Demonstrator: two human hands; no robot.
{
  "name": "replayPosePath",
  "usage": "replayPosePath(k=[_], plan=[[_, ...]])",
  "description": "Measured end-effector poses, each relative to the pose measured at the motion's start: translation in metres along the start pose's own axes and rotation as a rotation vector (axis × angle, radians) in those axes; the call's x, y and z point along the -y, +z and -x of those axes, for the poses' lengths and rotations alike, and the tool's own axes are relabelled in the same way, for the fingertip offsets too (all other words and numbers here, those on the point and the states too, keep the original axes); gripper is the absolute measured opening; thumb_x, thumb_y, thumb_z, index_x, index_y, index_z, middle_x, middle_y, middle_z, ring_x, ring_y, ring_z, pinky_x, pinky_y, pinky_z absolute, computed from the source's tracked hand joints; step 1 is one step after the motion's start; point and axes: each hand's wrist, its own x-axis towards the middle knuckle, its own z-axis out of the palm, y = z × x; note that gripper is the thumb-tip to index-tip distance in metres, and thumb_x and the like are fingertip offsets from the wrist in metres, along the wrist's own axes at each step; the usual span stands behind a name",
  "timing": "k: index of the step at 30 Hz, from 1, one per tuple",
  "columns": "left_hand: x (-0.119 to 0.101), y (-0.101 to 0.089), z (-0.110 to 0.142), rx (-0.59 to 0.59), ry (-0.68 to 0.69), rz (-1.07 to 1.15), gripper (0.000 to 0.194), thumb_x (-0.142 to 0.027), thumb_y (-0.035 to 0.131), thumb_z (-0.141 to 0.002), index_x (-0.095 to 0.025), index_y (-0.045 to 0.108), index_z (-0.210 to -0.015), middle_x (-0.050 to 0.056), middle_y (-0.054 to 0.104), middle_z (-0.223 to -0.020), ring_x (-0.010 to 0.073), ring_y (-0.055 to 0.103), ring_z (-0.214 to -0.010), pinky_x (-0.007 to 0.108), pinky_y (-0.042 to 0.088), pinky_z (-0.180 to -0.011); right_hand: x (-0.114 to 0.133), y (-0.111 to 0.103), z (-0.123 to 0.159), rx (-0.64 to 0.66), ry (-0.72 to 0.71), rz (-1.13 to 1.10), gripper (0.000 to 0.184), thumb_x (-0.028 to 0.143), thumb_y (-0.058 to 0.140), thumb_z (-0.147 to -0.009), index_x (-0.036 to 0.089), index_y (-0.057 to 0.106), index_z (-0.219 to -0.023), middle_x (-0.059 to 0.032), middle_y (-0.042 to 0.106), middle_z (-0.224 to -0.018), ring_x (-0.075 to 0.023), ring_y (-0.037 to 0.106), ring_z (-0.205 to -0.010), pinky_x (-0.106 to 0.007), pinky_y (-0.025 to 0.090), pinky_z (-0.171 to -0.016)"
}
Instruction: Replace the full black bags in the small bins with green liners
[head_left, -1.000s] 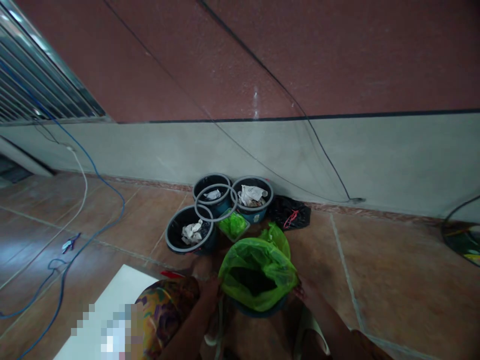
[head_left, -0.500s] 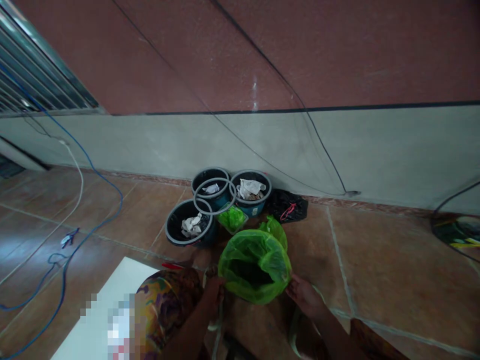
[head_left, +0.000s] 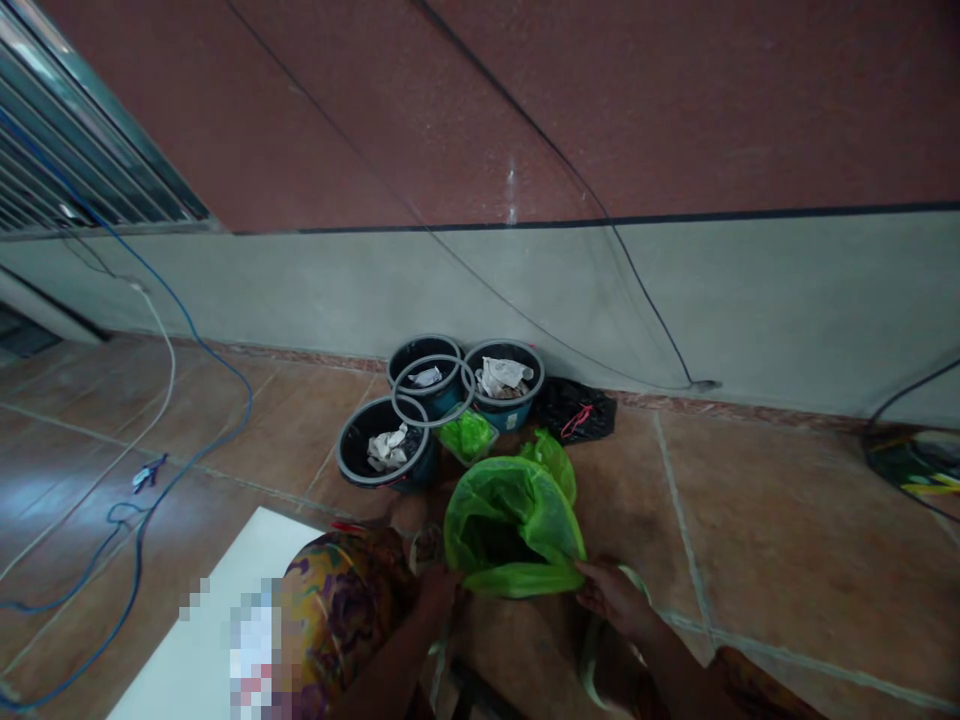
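A translucent green plastic bag [head_left: 514, 580] is spread with its round mouth facing up in front of me, and its inside looks dark. At the mouth's left edge my left hand [head_left: 439, 597] is closed on the bag, with the fingers partly in shadow. My right hand [head_left: 611, 597] pinches the right edge between thumb and fingers. A loose flap of green plastic [head_left: 555, 465] stands out behind the mouth. Whether a bucket sits inside the bag is hidden.
Three dark buckets, a left one [head_left: 346, 455], a back one [head_left: 405, 352] and a right one [head_left: 512, 415], hold crumpled paper. A grey ring [head_left: 433, 424] rests across them. Folded green bags [head_left: 466, 435], a black bag [head_left: 596, 415], a blue hose [head_left: 244, 400] and a white board [head_left: 247, 550] lie around.
The bag's near edge is now drawn lower and flatter between my hands. Both hands have shifted slightly downward, and the view has moved a little.
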Motion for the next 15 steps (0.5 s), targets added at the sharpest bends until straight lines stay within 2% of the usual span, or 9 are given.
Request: replayPosePath(k=[6,11,15], plan=[[0.004,0.003,-0.009,0.001,-0.028,-0.06,0.034,-0.009,0.065,-0.071,-0.017,0.047,-0.043,-0.004,0.038,-0.033,0.0058,0.031,-0.033,0.02,0.019,-0.039,-0.002,0.007,-0.002,-0.094,0.001,0.101,0.02,0.036,0.075,-0.067,0.02,0.065,-0.074,0.004,0.06,-0.056,-0.0109,0.057,-0.05,-0.023,0.049,-0.049],[0.004,0.0,-0.001,0.074,-0.134,-0.017,0.04,-0.022,0.061,-0.079,-0.019,0.042,-0.043,-0.005,0.035,-0.035,0.0058,0.027,-0.032,0.02,0.02,-0.038,-0.002,0.008,-0.005,-0.087,-0.031,0.117,0.023,0.04,0.075,-0.064,0.022,0.063,-0.071,0.0033,0.062,-0.057,-0.0113,0.057,-0.05,-0.025,0.05,-0.051],[0.003,-0.001,0.008,0.116,-0.204,0.044,0.033,-0.024,0.068,-0.075,-0.018,0.048,-0.05,-0.006,0.041,-0.041,0.0051,0.032,-0.035,0.018,0.025,-0.038,-0.004,0.005,-0.007,-0.081,-0.021,0.163,0.025,0.042,0.075,-0.061,0.023,0.065,-0.074,-0.0001,0.067,-0.064,-0.0171,0.065,-0.061,-0.03,0.054,-0.059]])
